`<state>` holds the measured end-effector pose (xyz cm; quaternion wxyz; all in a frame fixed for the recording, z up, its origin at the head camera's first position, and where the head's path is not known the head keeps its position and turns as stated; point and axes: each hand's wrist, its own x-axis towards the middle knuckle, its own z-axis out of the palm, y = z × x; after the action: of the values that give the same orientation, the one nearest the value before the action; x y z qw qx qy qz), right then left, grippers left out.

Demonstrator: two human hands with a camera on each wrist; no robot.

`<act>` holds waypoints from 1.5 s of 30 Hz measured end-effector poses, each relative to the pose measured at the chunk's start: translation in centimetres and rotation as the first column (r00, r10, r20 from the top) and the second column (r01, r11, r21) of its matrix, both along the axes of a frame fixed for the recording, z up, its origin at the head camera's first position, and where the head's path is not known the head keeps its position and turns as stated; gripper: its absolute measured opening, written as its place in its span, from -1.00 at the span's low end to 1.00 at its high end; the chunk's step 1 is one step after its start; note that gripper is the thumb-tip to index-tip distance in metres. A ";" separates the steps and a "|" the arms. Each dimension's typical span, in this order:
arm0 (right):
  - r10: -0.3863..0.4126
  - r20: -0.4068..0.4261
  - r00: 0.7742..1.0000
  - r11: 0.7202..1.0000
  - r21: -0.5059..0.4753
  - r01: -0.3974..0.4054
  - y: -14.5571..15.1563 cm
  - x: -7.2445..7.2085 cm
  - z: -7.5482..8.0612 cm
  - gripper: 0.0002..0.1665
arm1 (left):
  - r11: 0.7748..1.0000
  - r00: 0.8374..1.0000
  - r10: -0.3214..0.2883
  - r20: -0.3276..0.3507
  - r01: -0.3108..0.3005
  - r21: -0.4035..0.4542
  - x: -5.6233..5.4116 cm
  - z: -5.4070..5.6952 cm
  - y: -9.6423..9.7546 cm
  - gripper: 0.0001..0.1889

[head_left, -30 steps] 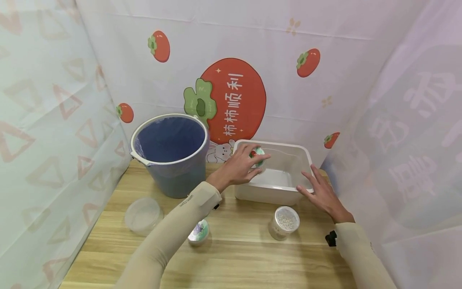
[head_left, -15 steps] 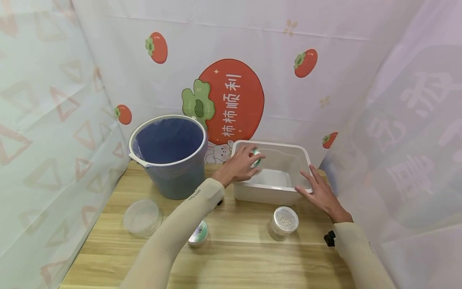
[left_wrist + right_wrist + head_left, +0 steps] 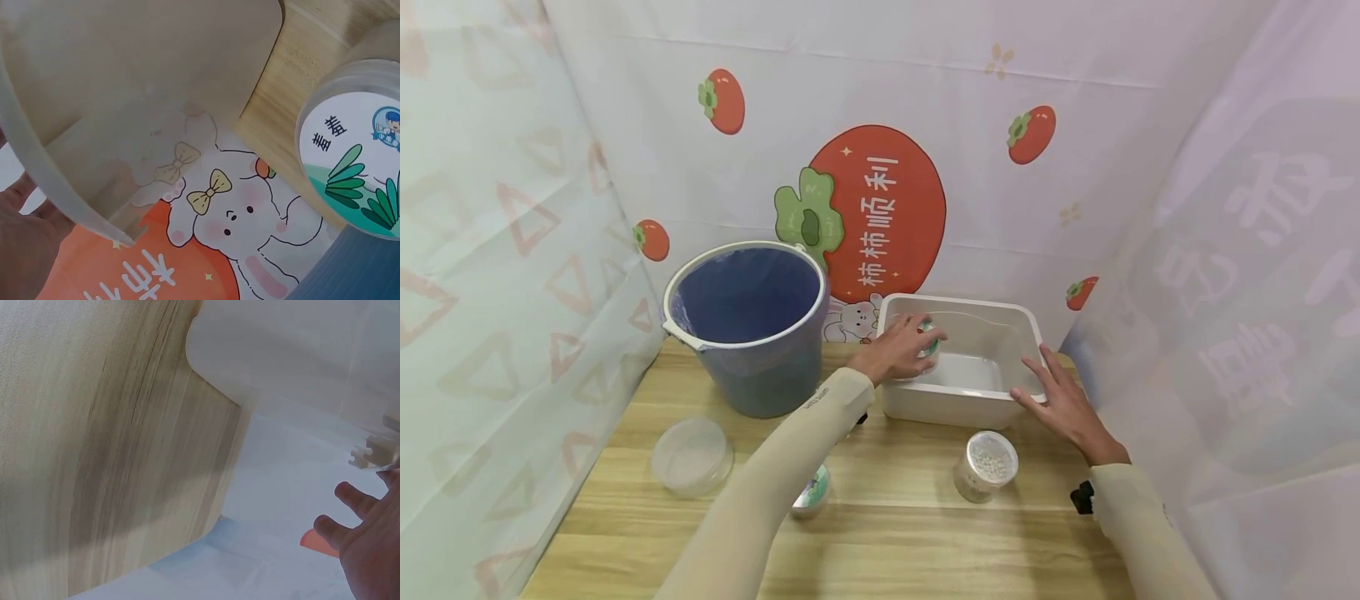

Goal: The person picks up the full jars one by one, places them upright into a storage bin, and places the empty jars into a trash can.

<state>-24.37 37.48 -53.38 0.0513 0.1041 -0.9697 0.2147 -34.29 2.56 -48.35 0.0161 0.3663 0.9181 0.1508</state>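
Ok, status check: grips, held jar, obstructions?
Left grip around green-topped jar in left end of white bin; floor contact unclear. Right grip spread at bin's right rim. Nothing visibly in the way.

The wearer's arms come through my head feed in plain, smooth cream-beige fabric, and I see the left sleeve (image 3: 775, 492) and the right sleeve (image 3: 1146, 529) match in colour. Each ends in a wide cuff at the wrist. Across the left one I pick out a short line of small dark lettering (image 3: 817, 398), too small for me to read. A small, blocky black fitting (image 3: 1082, 497) shows at the right wrist, and I catch just a bit of black (image 3: 862, 418) below the left. Both hands are bare.
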 end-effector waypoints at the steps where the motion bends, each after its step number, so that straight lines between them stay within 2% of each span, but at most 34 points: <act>1: -0.001 0.003 1.000 1.000 -0.002 0.001 0.0 0.0 0.0 -0.06 | 1.000 1.000 0.002 0.002 -0.002 -0.004 0.0 -0.1 0.0 -0.50; 15: -0.012 0.017 1.000 1.000 -0.002 0.012 -0.4 -0.2 0.1 -0.08 | 0.996 0.997 0.059 0.040 -0.055 -0.077 -0.6 -2.0 -0.3 -0.49; 23: -0.020 0.017 1.000 1.000 0.000 0.020 -0.4 -0.1 0.1 -0.08 | 0.994 0.997 0.035 0.063 -0.028 -0.106 -1.0 -1.8 -0.1 -0.51; 31: -0.022 0.011 1.000 1.000 -0.001 0.022 -0.4 0.0 0.2 -0.08 | 0.975 0.999 0.022 0.037 -0.013 -0.223 -0.7 -1.8 0.3 -0.48; 39: -0.024 0.003 1.000 1.000 0.002 0.024 -0.3 -0.1 0.0 -0.08 | 0.959 1.000 0.014 -0.017 -0.018 -0.284 -0.6 -2.0 0.8 -0.44; 45: -0.029 0.006 1.000 1.000 -0.002 0.029 -0.2 -0.1 0.1 -0.08 | 0.970 1.000 0.022 0.004 -0.020 -0.244 -0.7 -1.6 0.8 -0.40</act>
<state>-24.46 37.26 -53.29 0.0517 0.0893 -0.9711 0.2151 -35.00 3.40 -49.92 0.0626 0.3513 0.9334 0.0382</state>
